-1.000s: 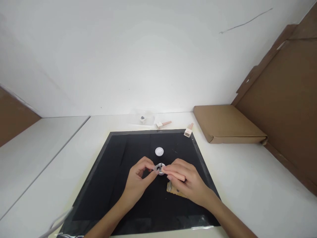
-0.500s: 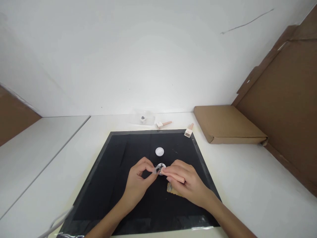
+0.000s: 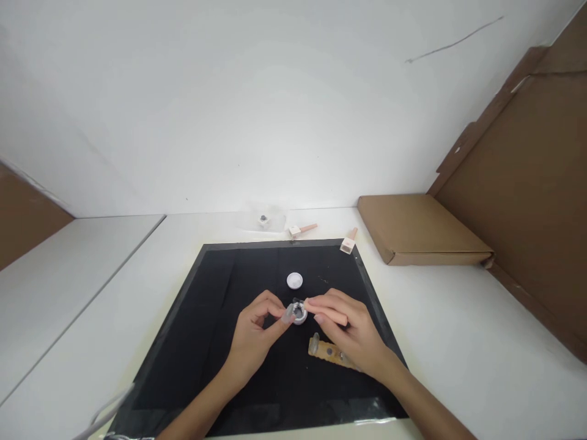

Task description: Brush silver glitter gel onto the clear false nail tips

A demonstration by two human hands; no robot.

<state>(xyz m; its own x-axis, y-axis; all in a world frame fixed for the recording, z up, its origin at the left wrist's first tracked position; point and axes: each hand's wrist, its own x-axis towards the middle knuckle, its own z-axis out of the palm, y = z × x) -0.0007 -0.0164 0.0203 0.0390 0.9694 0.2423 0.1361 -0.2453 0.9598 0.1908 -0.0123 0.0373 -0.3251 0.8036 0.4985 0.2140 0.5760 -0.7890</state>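
My left hand [image 3: 253, 333] pinches a small clear plastic piece [image 3: 288, 314] at the left rim of a small white jar [image 3: 299, 315]. Dark material shows inside the jar. My right hand [image 3: 353, 327] is closed round a pink-handled tool [image 3: 334, 315], whose tip end is by the jar's upper right rim. Below and partly behind my right hand lies a yellow strip [image 3: 324, 350] with small grey and clear pieces on it. A round white lid [image 3: 294, 280] rests just beyond the jar.
A black mat [image 3: 206, 318] lies under everything. Beyond it are a clear tray [image 3: 275, 223] and two pink-handled pieces with white heads [image 3: 295, 231] [image 3: 347, 245]. A flat cardboard box [image 3: 426, 229] stands at the back right.
My right hand has risen slightly with the tool, whose end has shifted to the jar's right rim. More of the jar's opening and of the yellow strip now shows.
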